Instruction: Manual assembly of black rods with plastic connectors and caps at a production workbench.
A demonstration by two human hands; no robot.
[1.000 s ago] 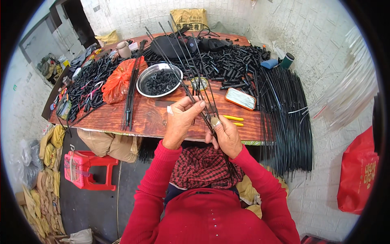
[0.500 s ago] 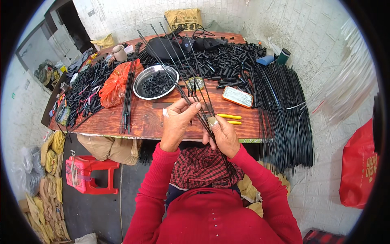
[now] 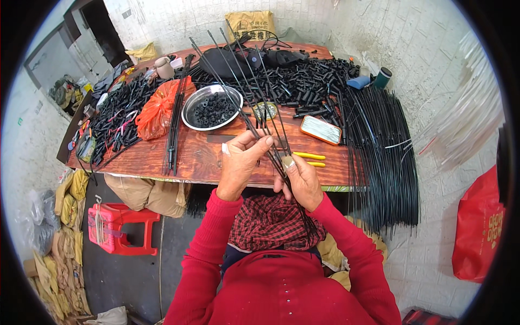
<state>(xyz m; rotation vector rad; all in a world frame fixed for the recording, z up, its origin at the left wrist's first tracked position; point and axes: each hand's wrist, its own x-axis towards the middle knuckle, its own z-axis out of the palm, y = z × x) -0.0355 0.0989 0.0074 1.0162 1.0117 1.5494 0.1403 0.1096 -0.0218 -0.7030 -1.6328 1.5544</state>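
Head view. The left hand [image 3: 241,165] and the right hand [image 3: 300,181] meet just in front of the near edge of the wooden table [image 3: 200,157]. Both close on a fan of thin black rods [image 3: 244,92]: the left-hand fingers pinch narrowly around the stems, while the right hand wraps the lower ends, which run down toward 6 o'clock over the checked cloth [image 3: 273,225] on the lap. The free tips spread toward 11 and 12 o'clock, above the metal bowl [image 3: 208,105] of small black rings and the heap of black tube pieces [image 3: 309,84].

Risk, as a judgement: the fan is held only at its lower part, so a loosened pinch could let single rods slide out and drop between table and lap. The splayed tips could also sweep the bowl, or snag the orange plastic bag [image 3: 157,105] at 10 o'clock. The yellow-handled tool [image 3: 310,157], just beyond the right hand, could be knocked off the edge.
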